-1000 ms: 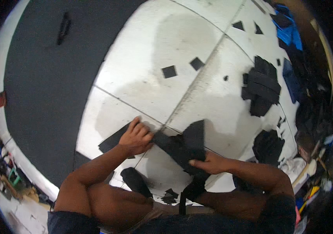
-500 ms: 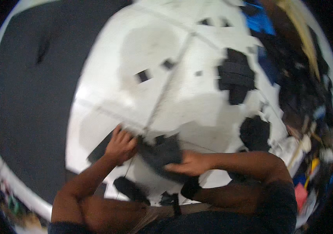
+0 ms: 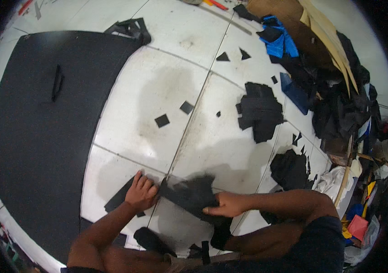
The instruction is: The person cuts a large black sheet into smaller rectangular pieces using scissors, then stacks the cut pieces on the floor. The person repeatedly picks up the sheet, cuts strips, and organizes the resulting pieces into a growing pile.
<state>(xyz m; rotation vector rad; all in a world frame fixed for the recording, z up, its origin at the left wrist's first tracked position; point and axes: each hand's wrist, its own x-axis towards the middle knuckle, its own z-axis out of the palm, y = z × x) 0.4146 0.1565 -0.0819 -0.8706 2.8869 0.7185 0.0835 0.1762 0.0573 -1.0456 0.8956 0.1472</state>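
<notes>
On a white tiled floor (image 3: 175,50), I press my left hand (image 3: 141,193) flat, fingers spread, on a black strip (image 3: 120,199) that pokes out to its left, while its fingertips touch the near edge of a black fabric piece (image 3: 189,193). My right hand (image 3: 225,205) lies on the right side of that same piece, fingers extended and pinning it down; I cannot tell whether either grip closes around the cloth or merely presses on it. The fabric piece thus sits between the two hands, touching both, on the tile just in front of my knees, with part of it trailing down under the right wrist.

A large black sheet (image 3: 39,136) covers the floor to the left, with a slim dark tool (image 3: 57,82) lying on it well away from the hands. Two small black squares (image 3: 162,120) rest on the tile ahead of the hands. Farther right lie a stack of black cutouts (image 3: 260,111) and a second dark pile (image 3: 289,169). A heap of black and blue cloth (image 3: 321,86) crowds the far right edge.
</notes>
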